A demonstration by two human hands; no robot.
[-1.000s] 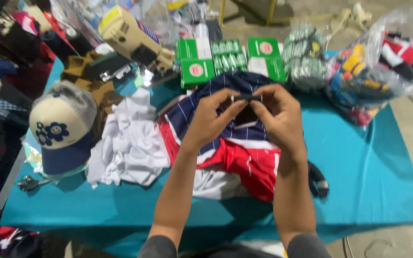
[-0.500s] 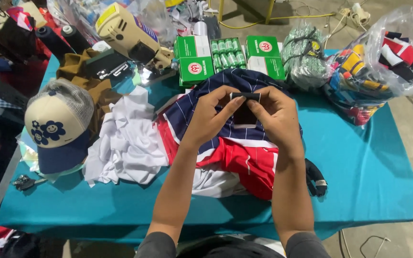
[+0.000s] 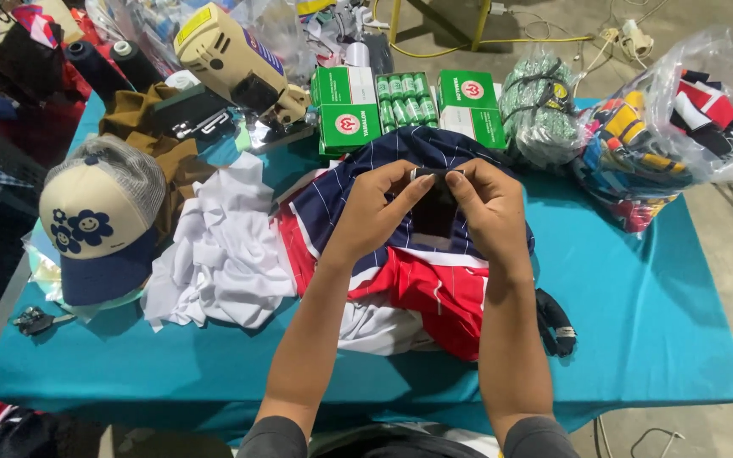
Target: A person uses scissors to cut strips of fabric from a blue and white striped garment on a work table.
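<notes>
Above the worktop point(image 3: 638, 339), your left hand point(image 3: 375, 208) and right hand point(image 3: 489, 208) pinch a small dark fabric piece point(image 3: 434, 212): light, limp; grip its top edge.

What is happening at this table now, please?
A person holds a small dark flat piece between both hands, left hand and right hand, above a navy, red and white striped garment on the teal table. A white cloth and a cap lie to the left, green boxes behind.
</notes>
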